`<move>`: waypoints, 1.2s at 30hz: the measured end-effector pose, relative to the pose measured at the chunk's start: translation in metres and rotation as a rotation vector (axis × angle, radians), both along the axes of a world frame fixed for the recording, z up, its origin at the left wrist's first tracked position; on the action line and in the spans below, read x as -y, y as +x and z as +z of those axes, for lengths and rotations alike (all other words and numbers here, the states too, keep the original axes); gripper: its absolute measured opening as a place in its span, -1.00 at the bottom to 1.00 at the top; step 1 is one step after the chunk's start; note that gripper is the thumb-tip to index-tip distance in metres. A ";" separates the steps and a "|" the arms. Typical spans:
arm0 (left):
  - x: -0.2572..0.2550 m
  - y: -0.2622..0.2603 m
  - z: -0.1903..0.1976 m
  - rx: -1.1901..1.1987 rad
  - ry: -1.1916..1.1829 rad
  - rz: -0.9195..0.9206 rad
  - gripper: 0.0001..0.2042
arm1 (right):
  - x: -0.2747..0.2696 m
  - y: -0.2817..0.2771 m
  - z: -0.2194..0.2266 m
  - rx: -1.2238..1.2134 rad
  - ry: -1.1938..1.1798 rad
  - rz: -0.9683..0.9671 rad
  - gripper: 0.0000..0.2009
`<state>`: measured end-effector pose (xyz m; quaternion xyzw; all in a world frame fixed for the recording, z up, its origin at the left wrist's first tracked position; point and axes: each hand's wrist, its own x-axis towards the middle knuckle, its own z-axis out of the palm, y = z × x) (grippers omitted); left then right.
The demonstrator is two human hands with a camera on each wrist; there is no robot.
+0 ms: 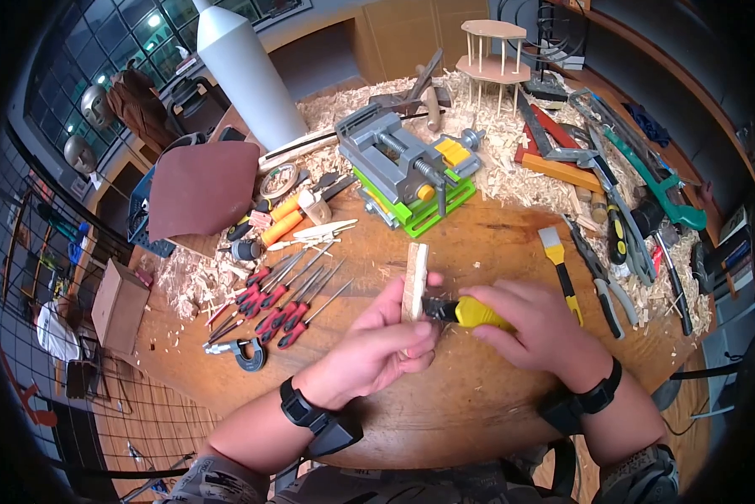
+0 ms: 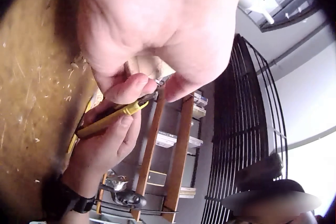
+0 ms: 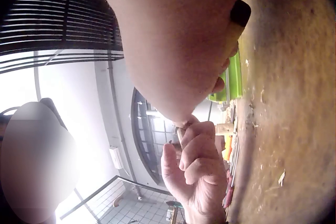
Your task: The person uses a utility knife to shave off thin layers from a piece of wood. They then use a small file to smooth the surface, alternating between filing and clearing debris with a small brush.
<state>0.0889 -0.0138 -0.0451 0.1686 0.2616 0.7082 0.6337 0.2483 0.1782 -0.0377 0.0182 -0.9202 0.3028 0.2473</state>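
My left hand [image 1: 377, 349] grips a short, pale strip of wood [image 1: 414, 281] upright between thumb and fingers. In my right hand [image 1: 533, 323] is a yellow utility knife [image 1: 477, 312], its dark blade end right at the strip's lower side, close to the left thumb. The left wrist view shows the knife's yellow body [image 2: 107, 121] meeting the left fingertips, while the left hand covers most of the wood. In the right wrist view, the right forearm and hand hide the knife, and the curled left fingers [image 3: 202, 155] show beyond.
Red-handled needle files [image 1: 281, 307] and a micrometer [image 1: 245, 354] lie left of the hands. Ahead stands a grey vise [image 1: 394, 151] on a green base. A scraper [image 1: 560, 265] and pliers [image 1: 604, 281] lie to the right. Wood shavings [image 1: 512, 160] heap along the back.
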 end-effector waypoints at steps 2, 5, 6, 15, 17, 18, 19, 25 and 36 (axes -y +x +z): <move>0.001 0.007 -0.003 -0.071 -0.068 -0.014 -0.58 | 0.001 0.002 0.004 0.139 0.095 0.028 -0.58; -0.001 0.011 -0.007 -0.199 -0.088 -0.053 -0.56 | 0.001 0.000 -0.002 0.071 0.091 0.035 -0.60; -0.002 0.012 -0.006 -0.196 -0.088 -0.053 -0.56 | 0.000 0.000 0.000 0.074 0.091 0.035 -0.60; -0.004 0.015 0.003 -0.652 -0.278 0.008 -0.62 | 0.001 0.001 0.002 0.122 0.231 0.073 -0.65; -0.006 0.017 -0.006 -0.856 -0.207 0.144 -0.65 | 0.004 0.000 0.003 0.083 0.307 0.034 -0.63; -0.006 0.018 -0.007 -0.858 -0.206 0.144 -0.65 | 0.004 0.000 0.003 0.081 0.308 0.033 -0.63; -0.005 0.019 -0.007 -0.830 -0.199 0.159 -0.66 | 0.005 -0.001 0.002 0.063 0.313 0.032 -0.62; -0.006 0.021 -0.006 -0.824 -0.213 0.214 -0.67 | 0.010 -0.001 0.004 0.042 0.328 0.005 -0.61; -0.008 0.017 -0.005 -0.761 -0.376 0.194 -0.73 | 0.011 -0.003 -0.002 0.009 0.111 -0.249 -0.62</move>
